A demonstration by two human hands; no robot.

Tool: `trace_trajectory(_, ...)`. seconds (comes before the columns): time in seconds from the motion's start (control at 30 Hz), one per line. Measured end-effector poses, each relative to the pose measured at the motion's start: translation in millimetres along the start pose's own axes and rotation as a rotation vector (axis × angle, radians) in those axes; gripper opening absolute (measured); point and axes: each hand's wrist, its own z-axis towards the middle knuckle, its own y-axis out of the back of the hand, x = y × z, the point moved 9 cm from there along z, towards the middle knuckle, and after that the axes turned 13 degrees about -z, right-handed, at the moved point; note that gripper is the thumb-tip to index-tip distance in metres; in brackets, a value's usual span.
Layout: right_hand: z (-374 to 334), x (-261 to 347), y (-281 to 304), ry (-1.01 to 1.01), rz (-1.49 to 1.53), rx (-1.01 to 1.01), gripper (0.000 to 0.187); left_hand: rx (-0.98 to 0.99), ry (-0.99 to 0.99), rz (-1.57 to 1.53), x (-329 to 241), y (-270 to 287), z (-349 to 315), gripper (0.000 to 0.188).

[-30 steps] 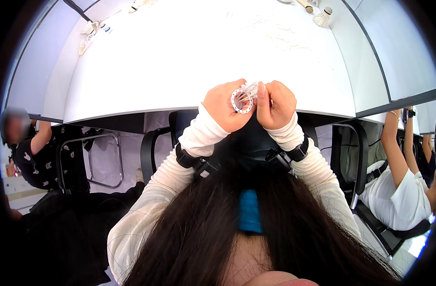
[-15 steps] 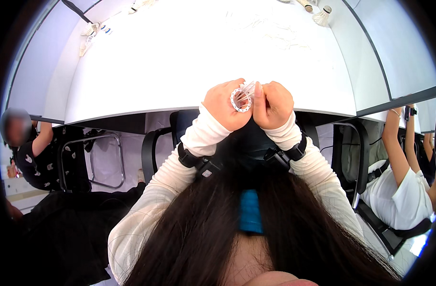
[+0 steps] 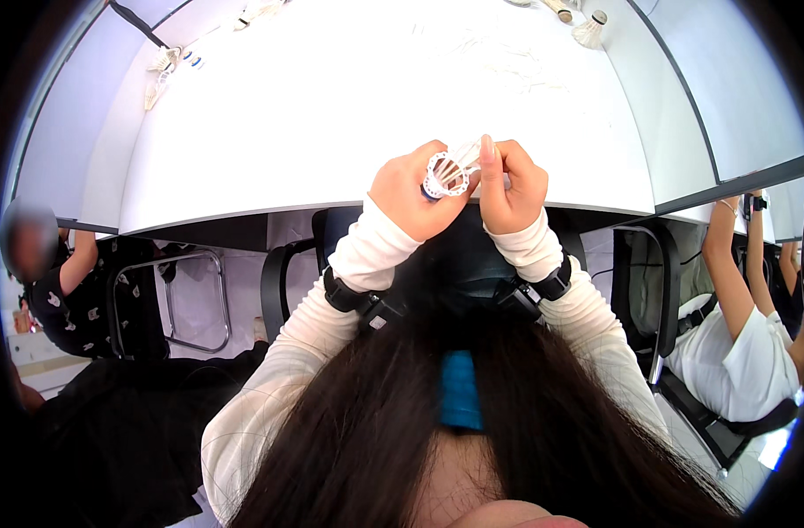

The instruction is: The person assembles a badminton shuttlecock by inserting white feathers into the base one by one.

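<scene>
Both arms in cream ribbed long sleeves, snug at the cuffs. Black wrist strap with a small boxy module on each forearm, left strap (image 3: 349, 295) and right strap (image 3: 543, 290), just behind the cuffs. Long dark hair (image 3: 472, 440) hangs down the lower middle of the view, with a blue clip (image 3: 461, 389) at its centre; left hand (image 3: 415, 189) and right hand (image 3: 512, 185) are bare.

The left hand (image 3: 417, 195) and the right hand (image 3: 510, 187) hold together one white shuttlecock (image 3: 450, 171) above the near edge of the white table (image 3: 332, 114)
</scene>
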Motion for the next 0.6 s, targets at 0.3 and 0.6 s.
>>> trace_trajectory(0.3, 9, -26, -1, -0.226, 0.268, 0.153, 0.025, -0.049, 0.078, -0.102, 4, 1, 3, 0.025)
trace_trajectory(0.6, 10, -30, -27, -0.241, 0.348, 0.474, 0.023, 0.013, 0.043, -0.036, 10, -1, 3, 0.021)
